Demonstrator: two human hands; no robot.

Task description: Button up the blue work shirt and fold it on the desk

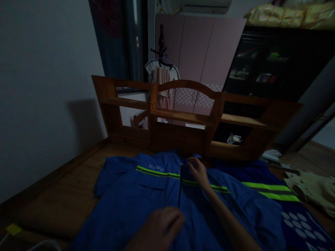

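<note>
A blue short-sleeved work jacket (157, 191) lies spread out, its front facing up and its collar toward the wooden headboard. It has a lime-and-grey stripe (158, 172) across the chest, light lettering above that on the left side, and a dark front opening (180, 186) down the middle. My right hand (198, 171) is over the upper chest just right of this opening, near the collar, with fingers bent and apart; nothing shows in them. Lower down, my left hand (164, 223) is over the jacket by the opening. Blur hides whether its curled fingers hold any cloth.
Another dark blue garment (269, 190) with lime stripes and white dots lies at the right, partly under the jacket. Beyond the jacket stands a wooden headboard (180, 136) with shelves. A beige cloth (311, 190) lies far right. A white wall (47, 104) borders the left.
</note>
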